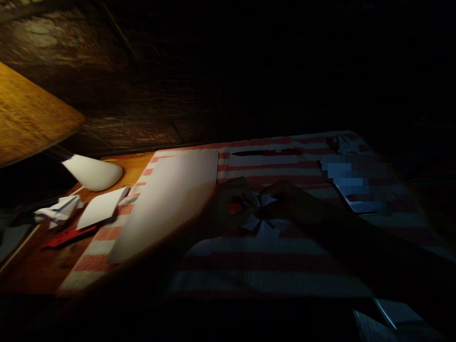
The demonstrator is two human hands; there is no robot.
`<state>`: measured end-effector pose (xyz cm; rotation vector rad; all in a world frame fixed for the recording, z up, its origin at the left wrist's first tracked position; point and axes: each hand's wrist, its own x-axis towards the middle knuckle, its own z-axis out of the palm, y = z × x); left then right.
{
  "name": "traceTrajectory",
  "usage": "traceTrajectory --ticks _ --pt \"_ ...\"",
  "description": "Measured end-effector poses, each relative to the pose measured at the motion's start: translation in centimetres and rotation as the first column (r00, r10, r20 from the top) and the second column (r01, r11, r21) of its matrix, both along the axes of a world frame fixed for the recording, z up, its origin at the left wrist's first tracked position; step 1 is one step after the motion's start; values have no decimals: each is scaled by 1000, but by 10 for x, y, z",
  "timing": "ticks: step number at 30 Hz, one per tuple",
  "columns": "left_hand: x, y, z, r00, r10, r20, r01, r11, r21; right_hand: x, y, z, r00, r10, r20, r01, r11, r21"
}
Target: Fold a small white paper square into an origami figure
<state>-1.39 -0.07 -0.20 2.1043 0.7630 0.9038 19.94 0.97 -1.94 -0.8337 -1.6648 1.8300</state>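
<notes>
Folded paper [268,232] held between both hands, just above the striped cloth [221,261], near mid-table. Left hand [221,209]: fingers drawn in, thumb and fingertips pinching one side of the paper. Right hand [287,197]: likewise closed in a pinch on the opposite side; exact finger contact lost in shadow.

Progress, judged from shape: a good deal of folding looks done, with several pointed flaps fanning out around a dark centre. Both hands are at the flaps, so shaping seems in hand; how many folds are left cannot be told in this light.

Nearby: large white sheet [167,204] flat beside the left forearm, no creases made out; knife [263,153] on a paper strip [245,160] beyond the hands; lamp base [94,173] at far left
</notes>
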Motion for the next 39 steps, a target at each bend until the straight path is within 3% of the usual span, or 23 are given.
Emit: traceTrajectory --ticks 7,13,27,33,39 --pt "-2 0 0 999 6 -32 -4 998 60 -3 -2 0 997 -74 37 75 997 -20" --pt "-4 3 0 999 32 27 -30 996 -81 -4 -3 2 988 -139 72 140 990 -2" --pt "-5 3 -2 990 69 126 -56 993 -108 -4 -3 -1 991 -126 37 126 992 0" --pt "-3 3 -3 985 90 149 -75 992 -101 -6 -5 5 981 -187 54 191 980 -62" --pt "-5 4 -1 978 33 206 -13 995 -97 -6 -5 6 972 -236 9 236 965 -113"
